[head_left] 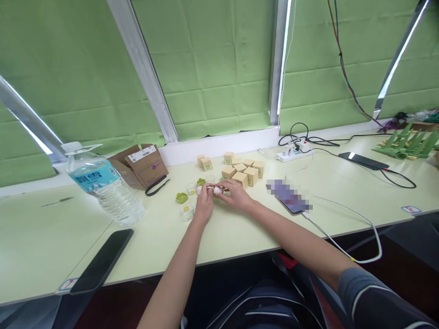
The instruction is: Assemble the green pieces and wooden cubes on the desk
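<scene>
Pinching inward at the fingertips, the left hand (204, 205) and right hand (236, 194) share a small pale object (217, 190); it lies between them, about equally near each, its long axis hidden by fingers. Just left of the left hand: a clear cup (187, 212) and green flower-shaped piece (181, 198). Farther off, beyond both hands: small tan boxes (252, 177).

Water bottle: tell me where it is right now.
In the head view, the water bottle stands on the left of the table, beside the open brown box and beyond a dark phone, well left of the left hand.
</scene>
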{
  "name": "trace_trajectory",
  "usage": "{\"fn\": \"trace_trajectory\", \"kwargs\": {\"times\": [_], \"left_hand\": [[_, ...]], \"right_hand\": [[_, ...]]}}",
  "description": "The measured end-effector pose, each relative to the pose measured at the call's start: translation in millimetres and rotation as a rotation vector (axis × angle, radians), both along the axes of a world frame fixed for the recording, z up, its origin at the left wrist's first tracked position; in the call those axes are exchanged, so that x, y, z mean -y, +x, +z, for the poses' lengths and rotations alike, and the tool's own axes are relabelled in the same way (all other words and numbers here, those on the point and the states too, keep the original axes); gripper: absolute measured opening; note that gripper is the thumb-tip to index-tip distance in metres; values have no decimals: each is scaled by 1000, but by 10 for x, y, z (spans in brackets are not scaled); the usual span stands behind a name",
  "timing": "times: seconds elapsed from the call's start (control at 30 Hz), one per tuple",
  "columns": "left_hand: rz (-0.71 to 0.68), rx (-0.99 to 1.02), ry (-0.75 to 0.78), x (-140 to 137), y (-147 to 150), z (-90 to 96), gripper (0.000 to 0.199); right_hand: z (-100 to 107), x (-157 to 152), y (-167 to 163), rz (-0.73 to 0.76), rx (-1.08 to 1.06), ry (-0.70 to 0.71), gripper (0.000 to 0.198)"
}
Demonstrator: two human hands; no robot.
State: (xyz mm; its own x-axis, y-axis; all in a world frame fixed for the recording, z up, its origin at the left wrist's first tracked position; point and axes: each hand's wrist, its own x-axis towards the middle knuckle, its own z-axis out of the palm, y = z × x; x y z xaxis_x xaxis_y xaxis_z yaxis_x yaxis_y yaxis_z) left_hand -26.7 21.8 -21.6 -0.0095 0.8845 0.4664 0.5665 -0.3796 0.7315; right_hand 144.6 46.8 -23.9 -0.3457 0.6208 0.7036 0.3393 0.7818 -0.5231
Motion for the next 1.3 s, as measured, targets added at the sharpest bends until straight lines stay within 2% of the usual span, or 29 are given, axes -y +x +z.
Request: {"fn": "trace_trajectory", "kwargs": {"times": [0.3, 0.5, 0.7, 0.9, 1.1, 1.3], "left_hand": [[11, 20, -1, 22, 35, 36, 32], [-42, 54, 5, 41, 45, 65, 29], [-86, -56, 108, 4, 70, 6, 45], [-57, -77, 94, 7, 81, 16, 41], [42, -129, 68, 20, 95, 37, 40], [78, -154, 24, -8, 82, 14, 42]], "right_hand": [[-31, -15, -2, 46, -83, -116, 33], [-32, -38, -9, 32, -165, -197, 38], [-1, -57, 4, 3, -202, -265, 33], [23, -20, -3, -2, -166, -259, 31], [24, -25, 0, -21, -193, -281, 31], [44, -7, 8, -1, -196, -213, 27]]}}
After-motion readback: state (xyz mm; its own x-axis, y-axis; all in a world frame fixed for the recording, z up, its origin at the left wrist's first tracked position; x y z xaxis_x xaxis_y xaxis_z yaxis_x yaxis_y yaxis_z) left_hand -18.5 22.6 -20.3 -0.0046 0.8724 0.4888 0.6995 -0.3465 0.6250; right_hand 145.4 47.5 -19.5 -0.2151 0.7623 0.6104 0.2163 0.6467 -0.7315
